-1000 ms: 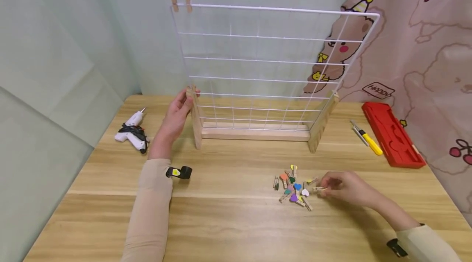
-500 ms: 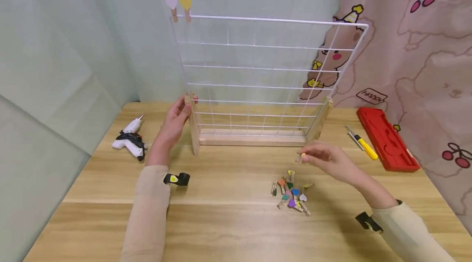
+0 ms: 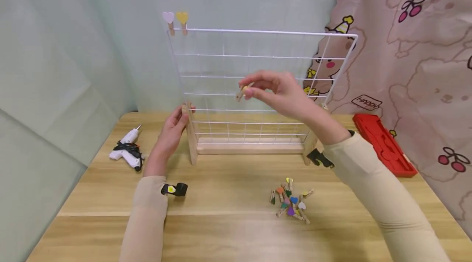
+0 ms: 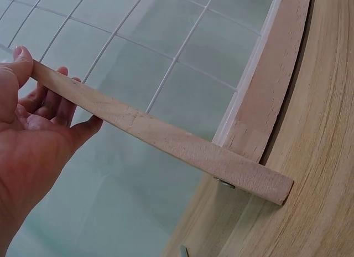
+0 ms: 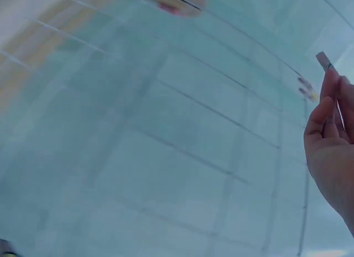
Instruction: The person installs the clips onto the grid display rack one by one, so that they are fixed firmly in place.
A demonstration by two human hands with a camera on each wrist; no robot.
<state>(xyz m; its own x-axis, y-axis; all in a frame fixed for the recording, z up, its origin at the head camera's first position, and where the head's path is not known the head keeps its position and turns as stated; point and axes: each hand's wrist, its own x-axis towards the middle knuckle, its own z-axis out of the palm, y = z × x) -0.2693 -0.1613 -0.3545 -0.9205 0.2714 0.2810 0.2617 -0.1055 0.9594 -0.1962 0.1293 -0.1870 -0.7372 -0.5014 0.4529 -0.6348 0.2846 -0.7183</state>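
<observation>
A small wooden clothespin (image 3: 240, 93) is pinched between the thumb and fingers of my right hand (image 3: 282, 94), in front of the white wire grid (image 3: 258, 31). A bit of yellow shows on it by the thumb. My left hand (image 3: 171, 133) grips the top of the grid stand's left wooden post (image 3: 191, 141); in the left wrist view, thumb and fingers lie on either side of that post (image 4: 155, 132). Two heart clothespins, one pale purple (image 3: 168, 18) and one yellow (image 3: 182, 18), are clipped at the grid's upper left corner. The right wrist view is partly blurred.
Several heart clothespins (image 3: 291, 200) lie in a loose pile on the wooden table (image 3: 221, 233). At the left is a white glue gun (image 3: 127, 149) with its black cord wound round it. A red tool tray (image 3: 383, 145) lies far right, partly behind my right sleeve.
From the pile, my right hand has risen up and to the left with the clothespin, and now stands before the grid. The left hand keeps its hold on the post. The head view has tilted upward.
</observation>
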